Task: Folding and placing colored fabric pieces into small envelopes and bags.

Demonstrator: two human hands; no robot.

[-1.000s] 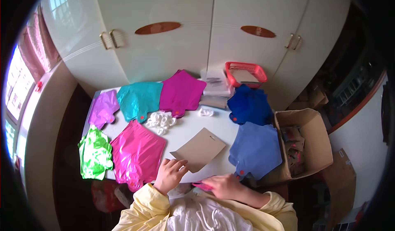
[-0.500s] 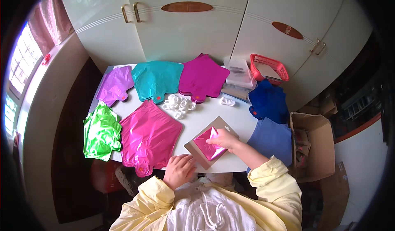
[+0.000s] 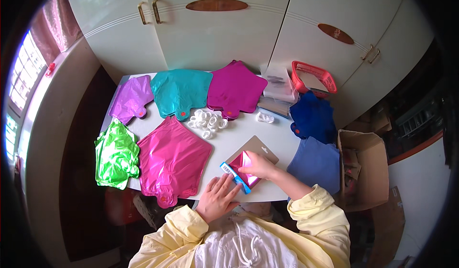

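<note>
The white table (image 3: 282, 134) bears a brown card (image 3: 246, 147) near its front edge. The right hand (image 3: 259, 166) is on the pink packet (image 3: 236, 162) lying on the card — fingers partly hidden, so I cannot tell whether they grip or only press. The left hand (image 3: 218, 198), fingers spread, touches the card's upturned blue flap (image 3: 238, 181) — printed, with a barcode (image 3: 227, 169), lettering too small to read.

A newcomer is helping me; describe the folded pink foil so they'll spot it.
Near the front edge of the white table lies a brown card. The folded pink foil rests on it under the right hand, far smaller than the spread pink foil at left.
</note>
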